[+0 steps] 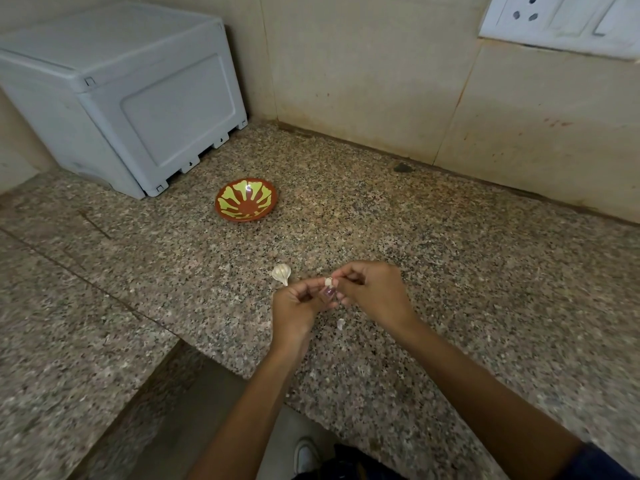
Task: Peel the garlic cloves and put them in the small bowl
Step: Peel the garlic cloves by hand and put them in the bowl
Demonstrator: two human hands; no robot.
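Garlic clove (328, 281) sits up in the air between two hands, just over the speckled stone counter (450, 271). The left hand (298, 306) has its fingers curled in and its thumb pinches the clove from below. The right hand (370, 292) has its fingertips bent onto the top of the clove, and it looks like they pick at the thin skin there. Two hands are needed, I think, because the clove is tiny and slippery: one keeps it from turning while the other pulls.

The hands work low and close to the body, so any skin that falls lands on the counter and not on the floor. One small white bit (341, 323) lies on the counter right under the hands. It may be a scrap of skin or another clove; I cannot tell which.

The rest of the garlic bulb (281, 273) lies just beside the left hand, easy to reach for the next clove. The small bowl (246, 199), red-brown with a yellow-green flower shape inside, stands farther back, well apart from the hands. I see nothing in it, so the job looks only just begun.

A pale grey plastic box (114, 95) stands in the back corner, and a white socket plate (561, 22) is on the wall. No words or labels can be read anywhere.
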